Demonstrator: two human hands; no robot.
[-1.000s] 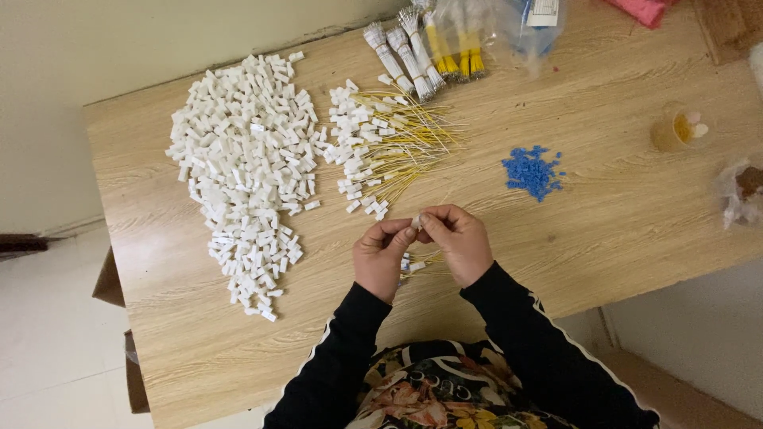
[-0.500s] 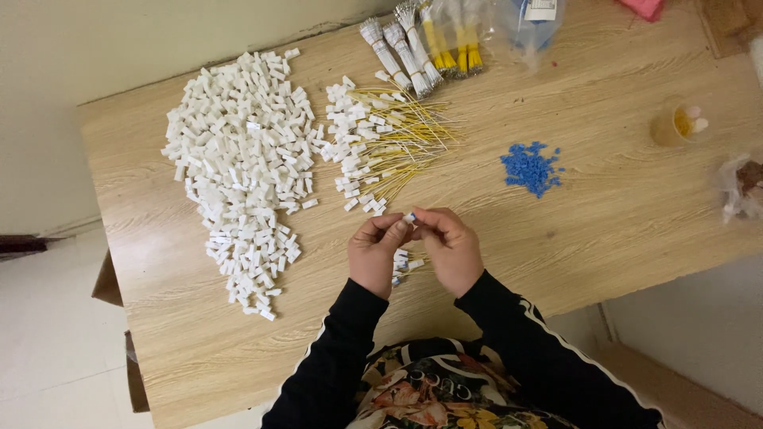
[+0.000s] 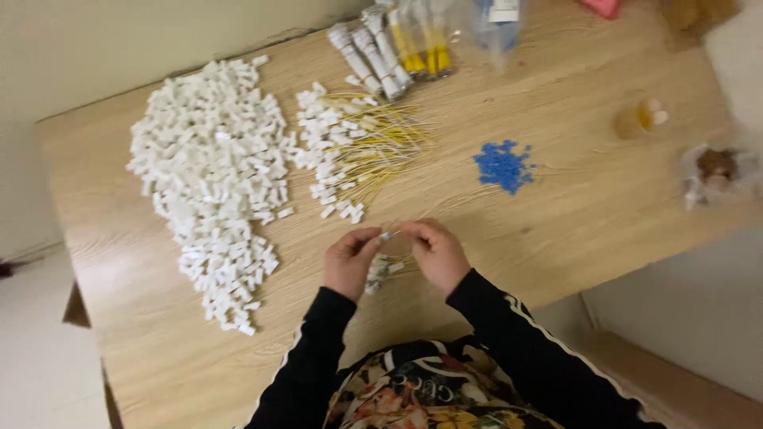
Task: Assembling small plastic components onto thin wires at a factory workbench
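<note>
My left hand (image 3: 350, 261) and my right hand (image 3: 434, 253) meet at the fingertips over the near edge of a wooden table (image 3: 588, 206). Between them they pinch a small white connector (image 3: 387, 236) on a thin yellow wire. A few finished white-and-yellow pieces (image 3: 383, 268) lie on the table under my hands. Farther out lies a bundle of yellow wires with white connectors (image 3: 358, 151). A big heap of small white plastic parts (image 3: 214, 167) covers the left side. A small pile of blue bits (image 3: 502, 165) sits to the right.
Bags of white and yellow parts (image 3: 397, 48) lie at the far edge. A small amber cup (image 3: 637, 119) and a crumpled clear wrapper (image 3: 715, 171) stand at the right. The table's left edge drops to a pale floor (image 3: 40, 349).
My hands stay together on the small connector, fingers shifting slightly. The view has drifted a little, so the table sits lower and further right in the picture.
</note>
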